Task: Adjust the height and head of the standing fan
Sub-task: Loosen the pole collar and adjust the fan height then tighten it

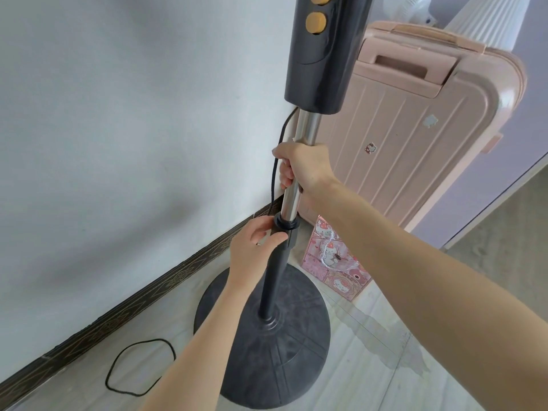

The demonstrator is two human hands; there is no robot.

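The standing fan rises from a round dark base (267,345) on the floor. A dark lower tube ends in a height collar (287,225), and a chrome inner pole (307,126) runs up from it to the black control housing (323,54) with orange knobs. The fan head is out of view above the frame. My left hand (255,247) is wrapped around the collar at the top of the dark tube. My right hand (305,166) grips the chrome pole a short way above the collar.
A white wall (133,114) with a dark patterned skirting stands close on the left. A pink suitcase (415,129) and a pink cartoon box (332,259) stand right behind the fan. The black power cord (139,366) loops on the floor at the left.
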